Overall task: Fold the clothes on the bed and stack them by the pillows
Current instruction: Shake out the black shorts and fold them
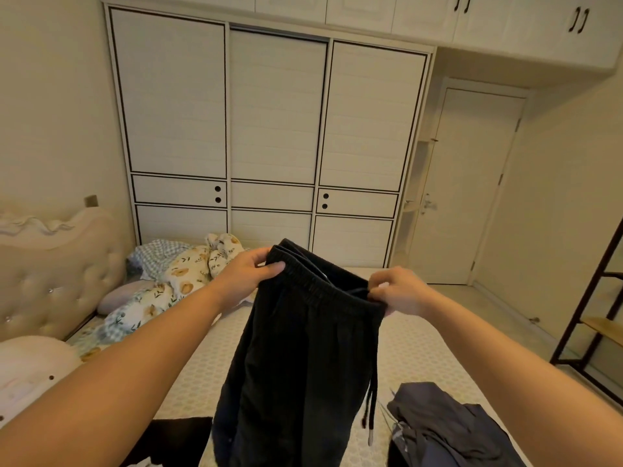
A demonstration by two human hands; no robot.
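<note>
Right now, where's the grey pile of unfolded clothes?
In the head view the grey clothes pile lies on the bed at lower right, under the right forearm and just right of the black trousers that both hands hold up.

White sliding wardrobe (269,136) beside closed door (472,183), cream walls.

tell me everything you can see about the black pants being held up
The black pants are dark, soft-looking fabric with a gathered elastic waistband and a drawstring with pale tips dangling on the right. They hang upright above the bed, legs drooping out of the frame's bottom. The left hand grips one end of the waistband and the right hand pinches the other, stretching it tilted, left end higher.
</note>
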